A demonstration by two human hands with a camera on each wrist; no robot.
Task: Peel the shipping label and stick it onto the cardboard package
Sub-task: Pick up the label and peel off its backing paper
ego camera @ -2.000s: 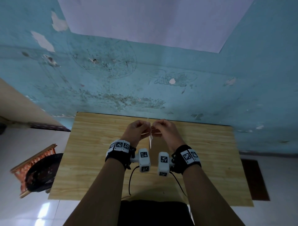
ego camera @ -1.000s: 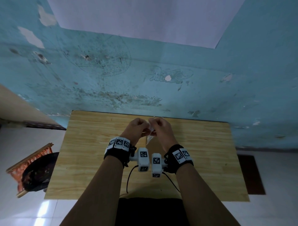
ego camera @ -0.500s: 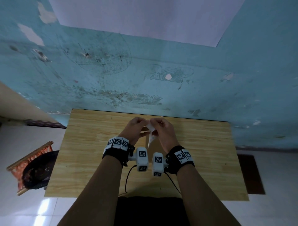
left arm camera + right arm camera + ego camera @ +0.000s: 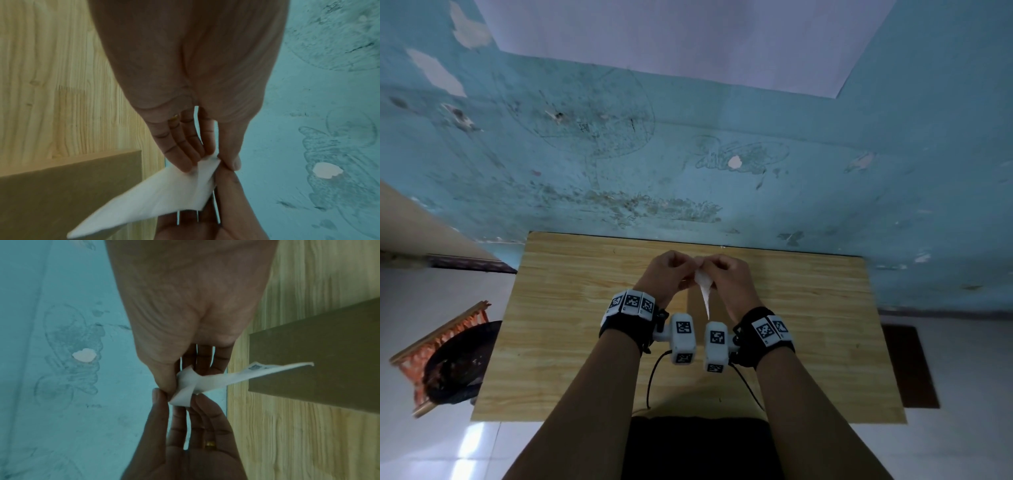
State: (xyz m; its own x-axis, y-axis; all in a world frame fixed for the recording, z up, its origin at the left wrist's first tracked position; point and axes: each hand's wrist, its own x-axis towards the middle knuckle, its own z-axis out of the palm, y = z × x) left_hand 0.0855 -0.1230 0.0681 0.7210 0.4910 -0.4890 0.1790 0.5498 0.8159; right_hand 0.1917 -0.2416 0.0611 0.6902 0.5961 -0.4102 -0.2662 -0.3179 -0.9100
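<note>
Above the middle of the wooden table [image 4: 585,308], both hands meet and hold a white shipping label [image 4: 703,287]. My left hand [image 4: 209,162] pinches the label's [image 4: 154,199] upper corner between thumb and fingers. My right hand [image 4: 180,379] pinches the same end of the label [image 4: 226,379], where one corner curls apart from the rest. Dark print shows on one face of the label. Its free end hangs down towards me. The flat brown cardboard package [image 4: 61,186] lies on the table under the hands, as the right wrist view also shows [image 4: 318,353]. Neither hand touches it.
A scuffed blue wall [image 4: 722,154] rises right behind the table's far edge. On the floor to the left stands an orange-framed rack with a black round object [image 4: 448,370]. A dark mat [image 4: 907,363] lies on the floor to the right.
Both hands have stayed together over the table, working at the label's top corner. The label has turned, so its hanging end now shows broader and points towards me.
</note>
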